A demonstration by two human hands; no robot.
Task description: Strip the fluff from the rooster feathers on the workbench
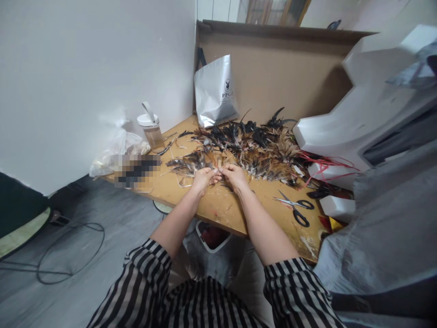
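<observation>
Your left hand (204, 178) and right hand (235, 176) meet, fingers curled shut, apparently pinching a tuft (219, 171) to keep it aligned, at the near edge of the brown-and-black feather heap (254, 152); black-handled scissors (296, 208) lie handy, near right.

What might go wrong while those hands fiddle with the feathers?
The left hand and right hand pinch feathers near the edge of the table, so loose ones may drop off. The scissors lie beside the right arm; a careless reach might meet their blades.
</observation>
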